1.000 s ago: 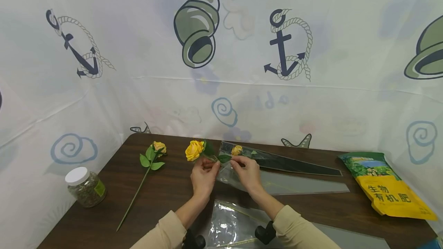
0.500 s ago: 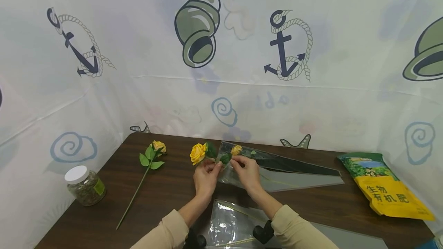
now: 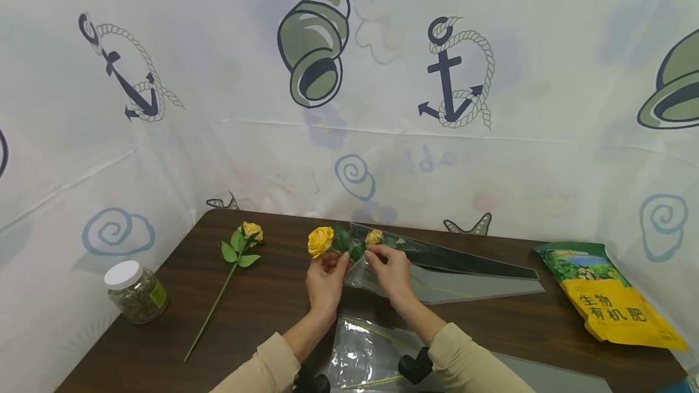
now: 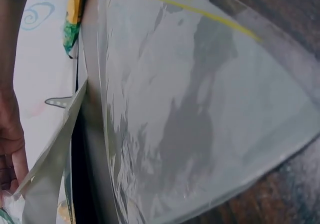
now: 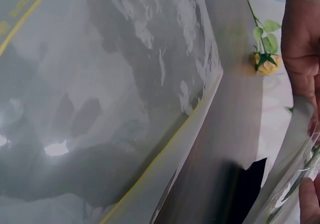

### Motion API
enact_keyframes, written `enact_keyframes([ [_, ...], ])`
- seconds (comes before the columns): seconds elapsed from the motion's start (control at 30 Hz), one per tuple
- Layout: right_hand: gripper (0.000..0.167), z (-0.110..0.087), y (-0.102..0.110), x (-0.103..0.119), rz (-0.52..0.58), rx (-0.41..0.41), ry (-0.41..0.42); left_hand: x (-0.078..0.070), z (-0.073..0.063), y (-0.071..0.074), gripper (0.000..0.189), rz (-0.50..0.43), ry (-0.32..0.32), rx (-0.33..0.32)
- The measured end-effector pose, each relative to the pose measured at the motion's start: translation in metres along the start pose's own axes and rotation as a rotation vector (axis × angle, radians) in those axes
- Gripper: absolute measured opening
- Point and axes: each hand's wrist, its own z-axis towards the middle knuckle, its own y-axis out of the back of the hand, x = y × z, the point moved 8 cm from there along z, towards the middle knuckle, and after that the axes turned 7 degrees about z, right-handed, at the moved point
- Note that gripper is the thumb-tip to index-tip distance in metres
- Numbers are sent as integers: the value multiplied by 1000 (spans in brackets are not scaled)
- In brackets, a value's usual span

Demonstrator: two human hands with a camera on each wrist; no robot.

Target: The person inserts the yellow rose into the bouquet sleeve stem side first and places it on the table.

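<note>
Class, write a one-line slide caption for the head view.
Left hand holds a yellow rose; right hand pinches a plastic sleeve.

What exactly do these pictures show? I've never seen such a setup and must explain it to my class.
There is no machine, only a person working bare-handed. The wide picture comes from a camera worn on the head; the two close ones come from cameras on the wrists. The left hand holds a yellow rose; the right hand seems to pinch a clear-and-grey wrapper. On the dark table are a loose rose, a wrapped rose, another flat wrapper, a lidded jar and a yellow-and-green bag.
</note>
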Motion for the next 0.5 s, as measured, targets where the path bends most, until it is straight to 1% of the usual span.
enact_keyframes([
  [0.13, 18, -1, -2, 6, 32, 16, 3, 2, 0, -1, 19, 192, 24, 9],
  [0.17, 17, -3, -3, 12, 33, 21, 8, 3, 0, -2, 19, 222, 32, 11],
  [0.2, 17, -4, -3, 17, 31, 24, 14, 4, 0, -3, 20, 218, 38, 22],
  [0.27, 17, -8, -3, 27, 39, 28, 17, 7, -1, -5, 22, 151, 56, 45],
  [0.37, 17, -10, -2, 32, 48, 25, 11, 10, -2, -7, 26, -32, 71, 63],
  [0.4, 18, -9, -1, 28, 53, 21, 0, 10, -2, -8, 28, -88, 69, 67],
  [0.43, 18, -7, -1, 22, 62, 16, -12, 10, -2, -8, 28, -124, 67, 64],
  [0.5, 18, -3, 0, 13, 69, 7, -22, 9, -2, -7, 29, -146, 53, 46],
])
